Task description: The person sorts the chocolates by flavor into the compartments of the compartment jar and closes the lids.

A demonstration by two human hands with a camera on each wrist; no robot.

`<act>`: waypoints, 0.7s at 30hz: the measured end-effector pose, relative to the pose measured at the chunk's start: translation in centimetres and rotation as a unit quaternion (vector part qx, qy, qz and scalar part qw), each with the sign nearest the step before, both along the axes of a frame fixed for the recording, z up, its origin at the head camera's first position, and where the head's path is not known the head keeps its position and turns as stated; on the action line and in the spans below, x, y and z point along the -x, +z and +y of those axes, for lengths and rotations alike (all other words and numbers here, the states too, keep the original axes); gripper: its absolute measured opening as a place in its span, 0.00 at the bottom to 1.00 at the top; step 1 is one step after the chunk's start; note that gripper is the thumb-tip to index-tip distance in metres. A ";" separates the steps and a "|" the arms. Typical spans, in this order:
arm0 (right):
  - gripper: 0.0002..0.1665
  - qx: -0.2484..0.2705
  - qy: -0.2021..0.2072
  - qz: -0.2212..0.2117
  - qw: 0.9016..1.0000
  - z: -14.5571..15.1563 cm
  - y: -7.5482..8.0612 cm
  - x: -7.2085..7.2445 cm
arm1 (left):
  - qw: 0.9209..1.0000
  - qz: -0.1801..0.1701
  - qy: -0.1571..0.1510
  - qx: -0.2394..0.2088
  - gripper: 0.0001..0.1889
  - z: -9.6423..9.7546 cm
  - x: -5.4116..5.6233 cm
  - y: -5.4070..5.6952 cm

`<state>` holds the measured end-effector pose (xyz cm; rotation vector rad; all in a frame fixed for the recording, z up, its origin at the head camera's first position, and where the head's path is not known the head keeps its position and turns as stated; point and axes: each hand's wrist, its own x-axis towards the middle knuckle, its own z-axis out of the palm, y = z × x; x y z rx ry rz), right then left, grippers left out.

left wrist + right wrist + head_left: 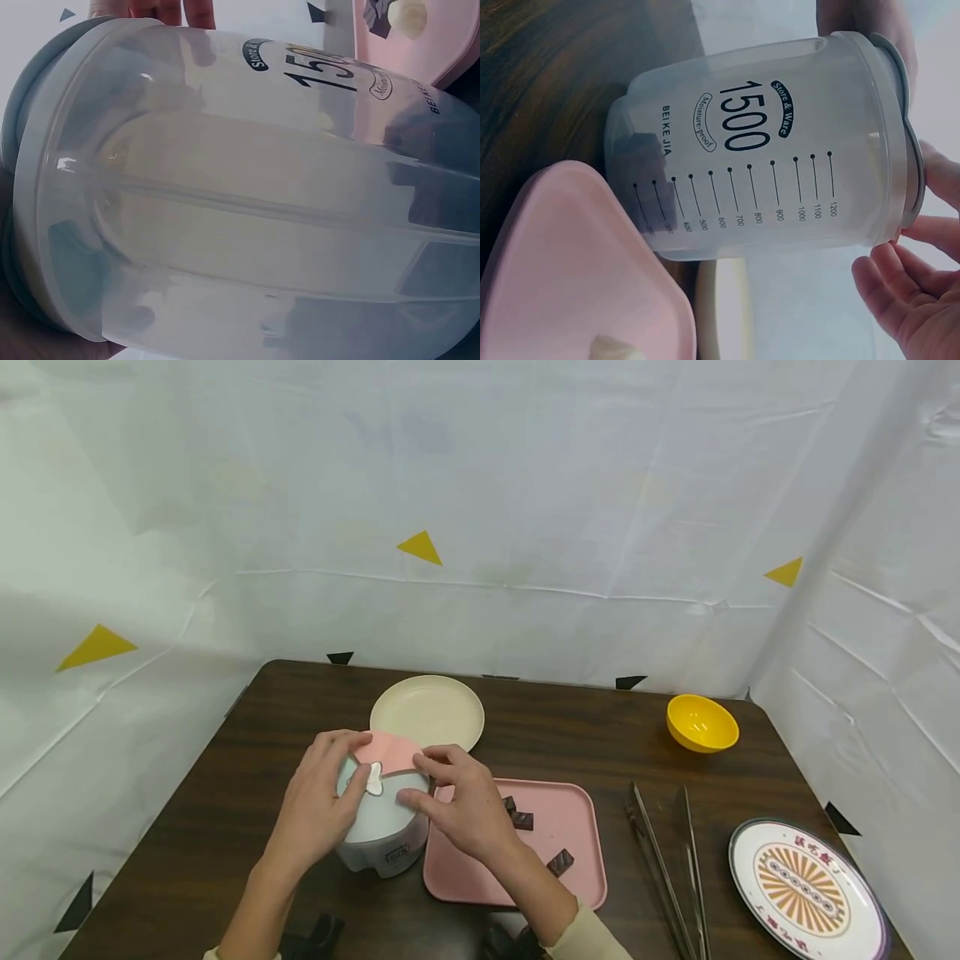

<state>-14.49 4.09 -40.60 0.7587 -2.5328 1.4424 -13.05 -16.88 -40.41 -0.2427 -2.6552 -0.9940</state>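
You have the dark table point(210, 793) across the lower part of the head view, with the pink tray point(562, 818) on it at lower centre. Just beside the tray's left edge, left of centre, your clear jar point(742, 150) marked 1500 stands upright. The tongs point(661, 868) and patterned plate point(806, 889) lie at lower right, the cream plate point(427, 710) lies beyond the jar, and the yellow bowl point(702, 724) sits at right. Your left hand point(318, 797) grips the jar's lid point(382, 814) on its left; your right hand point(457, 806) pinches it on its right, a fingertip on the pink flap point(390, 752). A white clip point(374, 779) shows between your thumbs, and dark pieces point(522, 821) lie on the tray.
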 end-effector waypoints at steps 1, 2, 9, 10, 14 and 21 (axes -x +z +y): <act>0.31 0.000 0.000 0.000 1.000 0.0 0.0 0.0 | 1.000 -0.001 0.001 -0.002 0.19 0.0 0.0 0.0; 0.31 0.000 0.000 0.001 1.000 0.0 0.0 0.0 | 1.000 -0.001 0.001 -0.004 0.19 0.0 0.0 0.0; 0.31 0.001 -0.004 0.004 1.000 0.0 0.0 0.1 | 1.000 0.000 0.003 -0.014 0.19 -0.1 0.1 -0.1; 0.31 0.002 -0.003 0.005 1.000 0.0 0.0 0.1 | 1.000 0.001 0.003 -0.015 0.19 -0.1 0.1 -0.1; 0.31 0.000 -0.002 0.024 1.000 0.0 -0.1 0.1 | 1.000 0.009 0.003 -0.021 0.20 -0.1 0.2 -0.2; 0.29 0.003 0.002 0.064 0.998 0.0 -0.1 0.0 | 0.999 0.031 0.003 -0.026 0.21 -0.3 0.3 -0.5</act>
